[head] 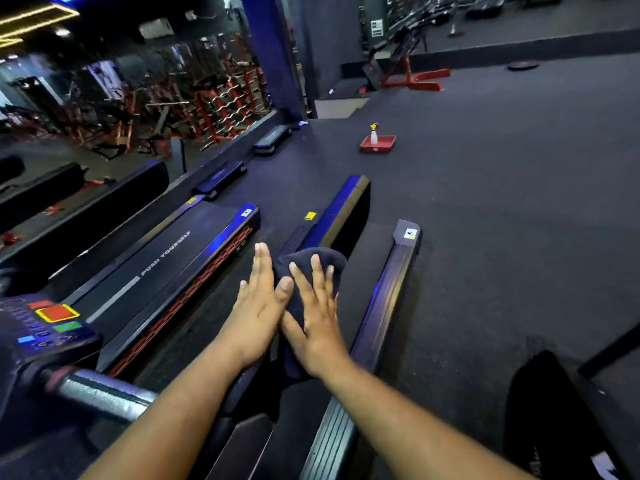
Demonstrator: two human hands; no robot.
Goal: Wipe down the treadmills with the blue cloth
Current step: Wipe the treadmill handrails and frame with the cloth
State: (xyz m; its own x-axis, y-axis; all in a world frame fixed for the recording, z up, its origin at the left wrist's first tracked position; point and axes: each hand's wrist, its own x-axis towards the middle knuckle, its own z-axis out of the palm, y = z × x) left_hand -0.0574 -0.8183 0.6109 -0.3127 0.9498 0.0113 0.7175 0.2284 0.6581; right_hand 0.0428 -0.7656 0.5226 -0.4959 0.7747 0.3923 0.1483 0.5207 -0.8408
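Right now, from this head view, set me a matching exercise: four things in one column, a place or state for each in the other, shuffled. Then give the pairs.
Things
1. cloth
2. spray bottle
3. left hand
4. red button

Places or states
A. on the console at the left edge
B. fingers straight, beside the cloth
C. standing in the red tray on the floor
D. under the right hand

Pairs: 1-D, 2-C, 3-B, 4-A
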